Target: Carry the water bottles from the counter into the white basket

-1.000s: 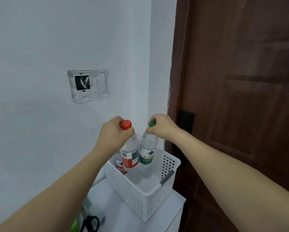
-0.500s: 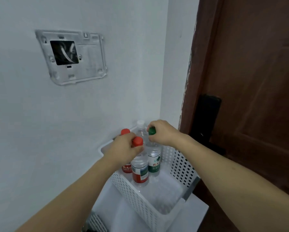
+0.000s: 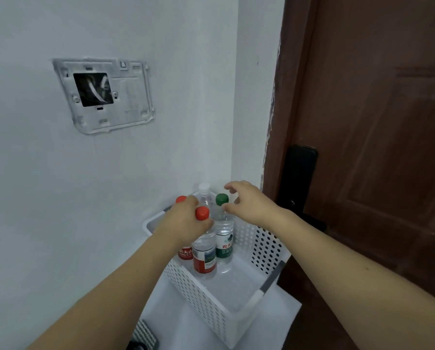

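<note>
1. The left hand (image 3: 186, 221) reaches forward over the white basket (image 3: 211, 306), its forearm running up from the lower left; its fingers wrap the neck of the near red-capped bottle (image 3: 204, 258), just under the cap.
2. The right hand (image 3: 249, 205) hovers beside the green-capped bottle (image 3: 224, 246), its forearm coming in from the lower right; its fingers are spread in a loose curve and hold nothing, the thumb just beside the bottle's neck.
3. Both bottles stand upright on the basket floor, long axes vertical, caps up, touching side by side at the basket's far end.
4. Behind them stand two more bottles, also upright: a second red-capped bottle (image 3: 184, 252), mostly hidden by the left hand, and a white-capped bottle (image 3: 204, 192) in the far corner.
5. The basket sits on a white tabletop (image 3: 176, 324), close against the white wall (image 3: 110, 198).
6. A brown door (image 3: 375, 147) with a black lock (image 3: 299, 173) stands to the right; an open wall plate (image 3: 102, 94) hangs up on the left.
</note>
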